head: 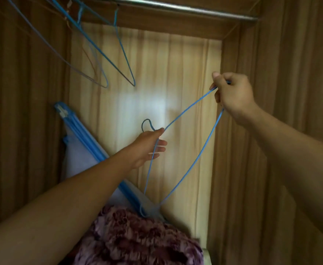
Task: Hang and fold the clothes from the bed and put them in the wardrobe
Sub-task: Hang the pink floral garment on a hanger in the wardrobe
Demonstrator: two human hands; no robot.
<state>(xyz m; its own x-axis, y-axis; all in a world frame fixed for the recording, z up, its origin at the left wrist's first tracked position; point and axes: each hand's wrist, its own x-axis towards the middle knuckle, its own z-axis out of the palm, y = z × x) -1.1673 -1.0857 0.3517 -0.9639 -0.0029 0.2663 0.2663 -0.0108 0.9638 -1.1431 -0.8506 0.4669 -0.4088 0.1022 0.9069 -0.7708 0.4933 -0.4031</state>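
A blue wire hanger (pixel 200 152) is held up with both hands inside a wooden wardrobe (pixel 176 64), in front of its pale back panel. The hanger is tilted well off level. Its long straight bar runs on a diagonal from upper right, at the right hand (pixel 233 94), down to a lower corner near the middle of the view. That corner sits just above a purple patterned cloth (pixel 137 240) bunched at the bottom edge. The small hook is turned up and to the left, curling just above the left hand (pixel 149 146).

The hanger is made of thin wire in a light blue coating and bent into a narrow triangle. Its sides bow slightly.

The right hand is clenched around the upper corner of the hanger, with the thumb pressed on top. The neck below the hook is gripped by the left hand, whose lower fingers are stretched out towards the right.

Several more blue wire hangers (pixel 125 60) hang slanted from a metal rail (pixel 176 6) at the top left. A folded blue frame (pixel 84 134) leans against the left inner wall.
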